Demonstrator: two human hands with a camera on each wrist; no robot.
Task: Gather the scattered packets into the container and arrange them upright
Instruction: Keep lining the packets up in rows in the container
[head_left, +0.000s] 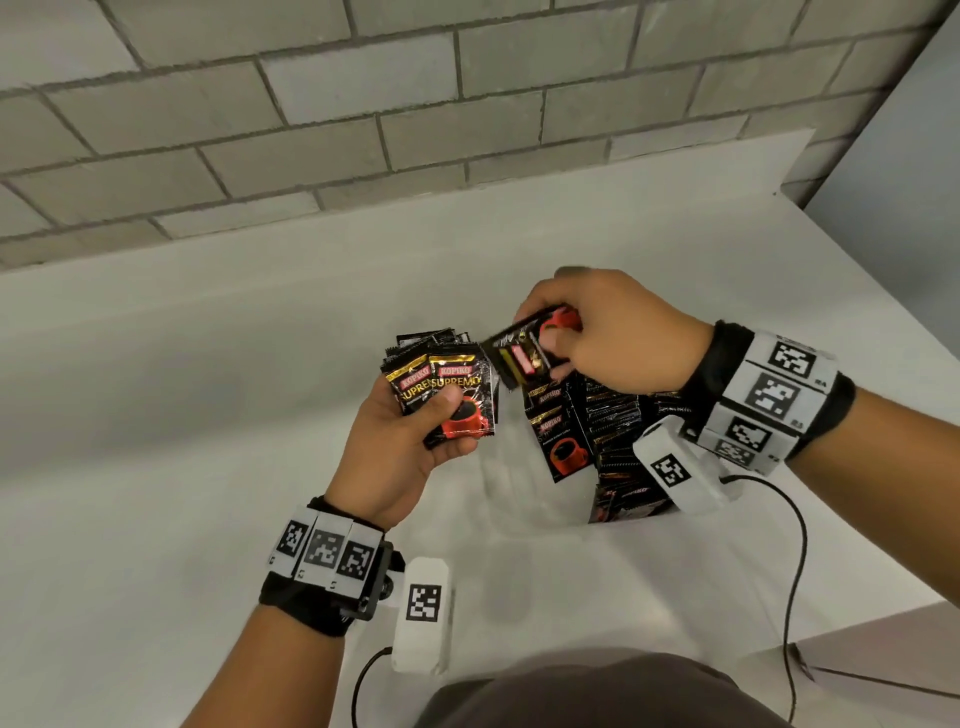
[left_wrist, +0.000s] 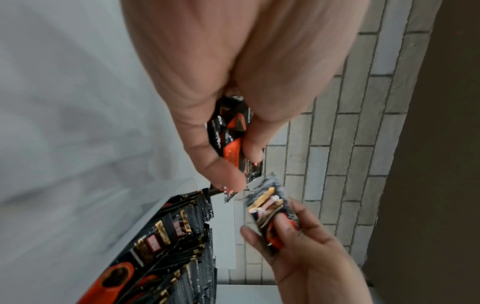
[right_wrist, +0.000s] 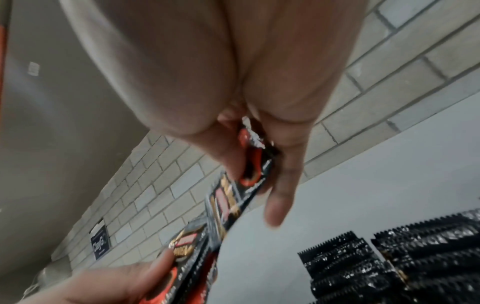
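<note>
My left hand grips a fanned stack of black Kopiko coffee packets, thumb across the front one; the same stack shows in the left wrist view. My right hand pinches a single black packet just right of the stack, tilted; this single packet is also in the right wrist view. Below the right hand a clear container holds several packets standing on edge in rows.
The white table runs back to a grey brick wall. Its right edge lies close to the right wrist. Cables trail from the wrist cameras toward my body.
</note>
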